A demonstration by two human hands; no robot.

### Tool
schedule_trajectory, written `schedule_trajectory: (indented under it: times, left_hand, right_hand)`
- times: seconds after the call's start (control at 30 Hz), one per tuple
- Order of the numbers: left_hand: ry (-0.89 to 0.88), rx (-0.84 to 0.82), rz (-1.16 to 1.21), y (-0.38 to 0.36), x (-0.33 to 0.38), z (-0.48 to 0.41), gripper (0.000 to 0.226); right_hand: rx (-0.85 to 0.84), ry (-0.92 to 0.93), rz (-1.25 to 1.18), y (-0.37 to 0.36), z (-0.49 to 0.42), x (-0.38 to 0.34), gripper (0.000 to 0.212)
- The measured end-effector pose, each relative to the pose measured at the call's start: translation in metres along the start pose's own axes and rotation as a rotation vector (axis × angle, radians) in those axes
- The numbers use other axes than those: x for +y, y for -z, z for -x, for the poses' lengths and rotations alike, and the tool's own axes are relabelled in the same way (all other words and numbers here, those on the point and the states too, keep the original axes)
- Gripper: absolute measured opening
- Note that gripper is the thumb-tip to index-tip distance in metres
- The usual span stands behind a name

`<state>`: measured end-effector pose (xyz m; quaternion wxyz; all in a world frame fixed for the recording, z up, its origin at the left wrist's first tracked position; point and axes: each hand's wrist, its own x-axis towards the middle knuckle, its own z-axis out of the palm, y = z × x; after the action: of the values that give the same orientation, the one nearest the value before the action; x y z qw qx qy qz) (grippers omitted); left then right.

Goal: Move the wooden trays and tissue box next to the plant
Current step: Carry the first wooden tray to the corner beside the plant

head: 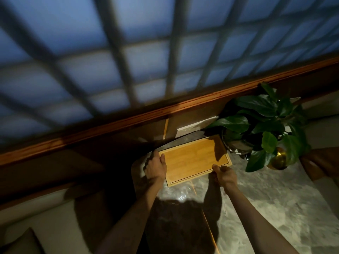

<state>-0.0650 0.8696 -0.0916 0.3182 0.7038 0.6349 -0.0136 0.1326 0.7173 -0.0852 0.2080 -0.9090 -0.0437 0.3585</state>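
A flat rectangular light-wood tray (194, 159) is held between both hands, long axis running from the left hand (155, 166) up toward the leafy green plant in a brass-coloured pot (266, 132). The left hand is closed on the near-left short end; the right hand (224, 176) is closed on the near long edge. Beyond the right hand, the tray's far corner lies just beside the plant, over the pale marbled worktop (275, 198).

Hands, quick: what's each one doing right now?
Left hand: closed on the wooden tray's left end.
Right hand: closed on the tray's near right edge.
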Motion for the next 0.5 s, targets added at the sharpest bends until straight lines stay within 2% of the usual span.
schedule_trajectory:
  times: [0.1,0.37,0.5]
  left_hand:
    - [0.021,0.018,0.053,-0.002,0.002,-0.007,0.029]
    - [0.202,0.042,0.334,-0.005,0.012,-0.022,0.026]
    - [0.235,0.018,0.377,-0.004,0.013,-0.028,0.033]
  right_hand:
    - [-0.006,0.038,0.054,0.002,-0.009,-0.008,0.047]
    - [0.020,-0.009,-0.047,0.000,-0.020,-0.017,0.051]
    - [0.038,-0.015,-0.055,-0.004,-0.026,-0.019,0.053]
